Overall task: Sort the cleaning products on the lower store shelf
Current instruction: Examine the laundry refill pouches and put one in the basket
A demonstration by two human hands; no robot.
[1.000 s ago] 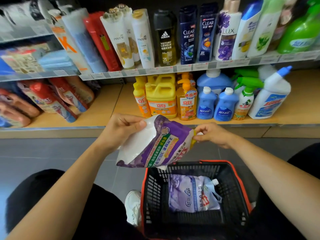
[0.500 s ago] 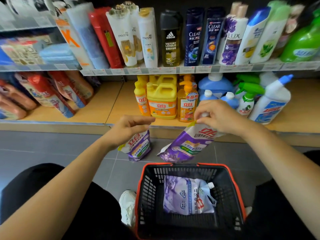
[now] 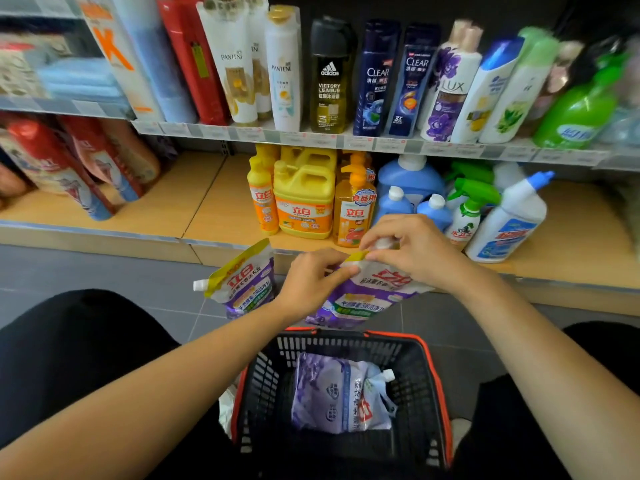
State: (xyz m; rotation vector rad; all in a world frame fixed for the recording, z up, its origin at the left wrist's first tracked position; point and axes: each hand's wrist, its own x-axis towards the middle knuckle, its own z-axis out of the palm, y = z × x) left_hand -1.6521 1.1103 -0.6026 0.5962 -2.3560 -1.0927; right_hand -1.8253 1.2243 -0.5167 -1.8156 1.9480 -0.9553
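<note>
desk: what sits nearest the lens?
caption writer: a black plastic mesh shopping basket with an orange rim (image 3: 266,386), between the person's dark-clad knees. a pale lilac soft refill pouch (image 3: 332,396) lies flat inside it, with its spout at the upper right.

desk: and above that?
caption writer: a glossy purple film detergent pouch with a yellow top corner (image 3: 367,299), held over the basket's far rim. the right hand (image 3: 415,247) curls round its small white screw cap (image 3: 382,242). the left hand (image 3: 308,282) pinches the top seam just beside it. both hands hold this one pouch.

desk: how does it lie from the grip?
caption writer: it hangs below both hands. its long axis slopes from the cap at the upper right down to the lower left, and the limp body is sagging and creased. the right hand is the nearer one to the shelf.

desk: anything alongside?
caption writer: a second purple pouch with a white spout (image 3: 244,282) stands upright just left of the left wrist. what props it up cannot be told.

desk: and farther back?
caption writer: the pale wooden lower shelf (image 3: 207,209) lies beyond and slightly above the held pouch. a rigid yellow plastic jug with an orange label (image 3: 304,202) and a white bent-neck bottle with a blue tip (image 3: 509,223) stand on it. there is bare board left of the jug, so the placing move would probably go forward and up.
</note>
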